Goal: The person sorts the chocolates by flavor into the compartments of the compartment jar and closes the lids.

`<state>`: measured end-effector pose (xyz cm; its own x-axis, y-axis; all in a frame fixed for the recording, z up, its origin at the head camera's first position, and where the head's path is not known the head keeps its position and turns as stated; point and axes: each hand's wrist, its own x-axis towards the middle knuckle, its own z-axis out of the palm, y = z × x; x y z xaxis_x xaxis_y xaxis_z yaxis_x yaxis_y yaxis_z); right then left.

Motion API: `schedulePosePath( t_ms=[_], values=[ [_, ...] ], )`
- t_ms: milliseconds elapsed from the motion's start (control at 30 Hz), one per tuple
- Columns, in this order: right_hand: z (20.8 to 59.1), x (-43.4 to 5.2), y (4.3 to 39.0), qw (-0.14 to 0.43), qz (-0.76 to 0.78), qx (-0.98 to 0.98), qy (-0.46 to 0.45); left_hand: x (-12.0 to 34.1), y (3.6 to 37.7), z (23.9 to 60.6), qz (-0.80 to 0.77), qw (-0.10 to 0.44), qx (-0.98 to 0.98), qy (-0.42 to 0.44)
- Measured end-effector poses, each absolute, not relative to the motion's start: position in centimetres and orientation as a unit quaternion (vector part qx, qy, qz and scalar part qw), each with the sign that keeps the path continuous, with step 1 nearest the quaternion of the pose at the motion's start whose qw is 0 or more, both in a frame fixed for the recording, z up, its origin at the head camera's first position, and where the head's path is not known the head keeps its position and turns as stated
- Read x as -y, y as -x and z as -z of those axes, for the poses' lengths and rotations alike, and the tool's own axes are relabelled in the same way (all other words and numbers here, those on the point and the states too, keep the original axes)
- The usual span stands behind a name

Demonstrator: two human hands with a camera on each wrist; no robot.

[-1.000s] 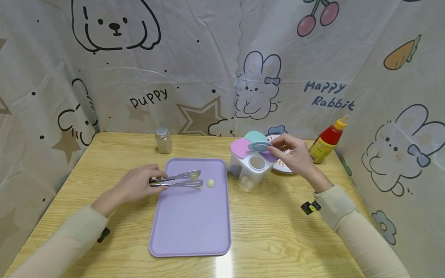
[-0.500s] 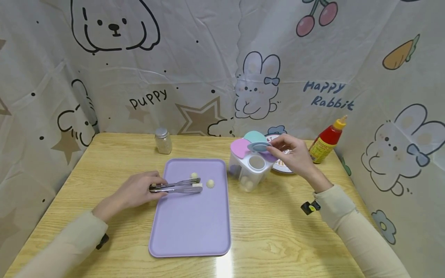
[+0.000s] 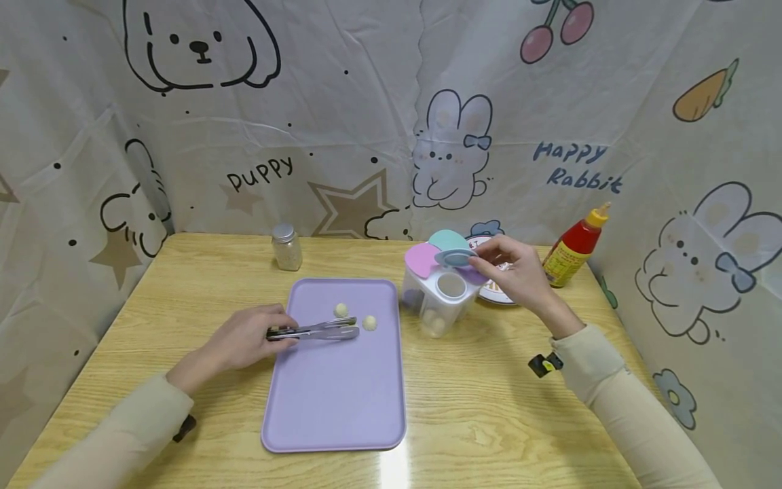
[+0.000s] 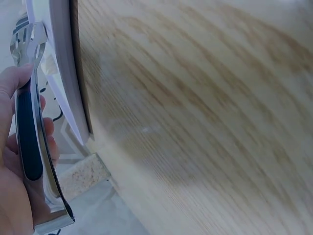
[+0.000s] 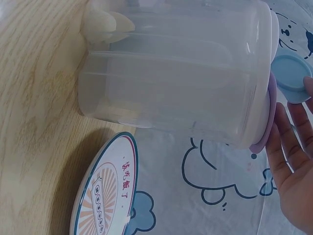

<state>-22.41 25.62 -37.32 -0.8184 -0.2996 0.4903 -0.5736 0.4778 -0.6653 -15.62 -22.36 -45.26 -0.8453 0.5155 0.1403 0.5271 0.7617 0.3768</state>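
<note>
My left hand [image 3: 243, 337] grips metal tongs [image 3: 336, 333] over the upper left of the purple tray [image 3: 334, 401]; their dark handle shows in the left wrist view. Two small pale lumps, perhaps garlic cloves, lie on the tray: one lump [image 3: 341, 310] just above the tong tips, another lump [image 3: 369, 322] to their right. Whether anything sits between the tips, I cannot tell. My right hand [image 3: 516, 275] pinches a raised blue flap lid [image 5: 292, 72] on a clear compartmented container [image 5: 166, 83]. Under that lid is a round opening [image 3: 452, 285], with pale pieces [image 5: 105, 27] at the bottom.
A glass jar with a grey cap [image 3: 286, 248] stands behind the tray. A patterned plate [image 5: 110, 191] lies behind the container on the right. Farther right stands a red bottle with a yellow cap [image 3: 573, 248]. Printed cloth walls [image 3: 342, 136] border the wooden table.
The tongs have moved toward me and their tips have drawn closer together, uncovering the upper pale lump. A whitish piece seen at the tips half a second ago is hidden now. The right hand stays put.
</note>
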Motion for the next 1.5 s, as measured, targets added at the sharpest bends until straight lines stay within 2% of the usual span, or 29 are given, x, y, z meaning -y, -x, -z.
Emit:
schedulePosePath(
  t_ms=[600,1100,1500],
  values=[
    [37.4,-25.7,22.3,0.151,-0.438,0.849,-0.255,22.0,15.6,45.0,0.201,0.003,0.939,0.28],
    [37.3,-25.7,22.4,0.154,-0.44,0.846,-0.26,20.8,16.3,42.5,0.155,-0.024,0.944,0.29],
    [37.4,-25.6,22.4,0.153,-0.44,0.844,-0.264,20.5,16.0,42.1,0.145,-0.012,0.943,0.298]
  ],
)
